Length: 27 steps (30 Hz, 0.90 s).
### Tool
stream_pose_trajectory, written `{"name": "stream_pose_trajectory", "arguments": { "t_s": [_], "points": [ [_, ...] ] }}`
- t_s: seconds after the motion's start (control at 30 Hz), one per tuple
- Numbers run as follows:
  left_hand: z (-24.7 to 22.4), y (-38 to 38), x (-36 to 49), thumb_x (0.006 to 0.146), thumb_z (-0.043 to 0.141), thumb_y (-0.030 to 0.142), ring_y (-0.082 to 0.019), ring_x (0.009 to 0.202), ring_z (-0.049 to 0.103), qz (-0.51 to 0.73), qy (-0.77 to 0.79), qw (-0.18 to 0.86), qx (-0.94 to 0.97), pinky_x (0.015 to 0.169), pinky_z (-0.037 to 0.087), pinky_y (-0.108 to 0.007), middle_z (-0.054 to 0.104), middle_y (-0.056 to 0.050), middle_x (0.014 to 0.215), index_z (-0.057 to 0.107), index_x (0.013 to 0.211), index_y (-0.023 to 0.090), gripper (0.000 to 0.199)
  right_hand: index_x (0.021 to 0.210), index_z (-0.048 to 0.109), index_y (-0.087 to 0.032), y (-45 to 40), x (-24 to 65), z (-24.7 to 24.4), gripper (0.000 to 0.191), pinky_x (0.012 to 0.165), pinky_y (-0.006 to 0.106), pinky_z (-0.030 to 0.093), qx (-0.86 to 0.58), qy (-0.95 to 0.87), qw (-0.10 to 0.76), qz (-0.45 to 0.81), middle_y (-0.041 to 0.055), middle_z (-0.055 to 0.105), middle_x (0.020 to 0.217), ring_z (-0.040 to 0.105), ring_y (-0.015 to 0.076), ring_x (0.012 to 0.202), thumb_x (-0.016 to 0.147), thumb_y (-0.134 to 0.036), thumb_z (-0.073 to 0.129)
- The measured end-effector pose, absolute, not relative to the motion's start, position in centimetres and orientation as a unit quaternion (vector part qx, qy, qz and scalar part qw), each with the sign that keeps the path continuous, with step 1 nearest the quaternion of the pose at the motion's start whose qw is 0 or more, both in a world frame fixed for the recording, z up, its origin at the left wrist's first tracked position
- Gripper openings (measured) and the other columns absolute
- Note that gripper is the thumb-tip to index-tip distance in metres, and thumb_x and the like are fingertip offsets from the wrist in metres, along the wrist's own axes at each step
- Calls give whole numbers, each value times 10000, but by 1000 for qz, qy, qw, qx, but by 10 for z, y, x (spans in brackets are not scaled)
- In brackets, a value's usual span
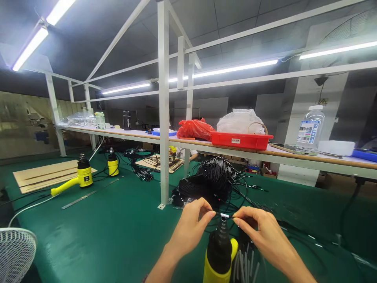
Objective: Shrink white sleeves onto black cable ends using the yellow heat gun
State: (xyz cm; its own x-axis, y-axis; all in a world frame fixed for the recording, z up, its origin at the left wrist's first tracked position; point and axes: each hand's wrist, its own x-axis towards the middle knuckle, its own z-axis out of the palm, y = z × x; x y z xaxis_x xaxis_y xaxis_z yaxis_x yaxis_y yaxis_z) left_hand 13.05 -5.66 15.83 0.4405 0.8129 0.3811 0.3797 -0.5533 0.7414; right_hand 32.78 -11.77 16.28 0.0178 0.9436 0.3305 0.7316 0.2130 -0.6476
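Stretched between my two hands is a thin black cable (218, 213) with a short white sleeve (225, 215) on it. My left hand (193, 224) pinches it left of the sleeve, and my right hand (260, 230) pinches it on the right. Just below the sleeve points the nozzle of an upright yellow and black heat gun (219, 251). Whether sleeve and nozzle touch, I cannot tell. Grey tubes (246, 263) stand beside the heat gun, under my right hand. Behind my hands lies a large bundle of black cables (206, 181) with pale ends.
On the green table (112, 243) stand two more yellow heat guns (85, 175) at the left, near wooden boards (44, 175). A white post (163, 118) rises ahead. The shelf above bears a red tray (241, 140) and a bottle (310, 127). A fan (16, 253) is lower left.
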Motion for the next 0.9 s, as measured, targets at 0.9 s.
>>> {"name": "stream_pose_trajectory", "arguments": {
  "t_s": [0.9],
  "points": [
    [164, -57, 129, 832, 577, 254, -159, 790, 596, 409, 351, 342, 770, 740, 446, -258, 667, 2, 804, 665, 819, 187, 111, 735, 630, -226, -121, 326, 165, 253, 618, 263, 379, -617, -690, 359, 120, -8, 612, 716, 540, 158, 668, 894, -335, 466]
  ]
}}
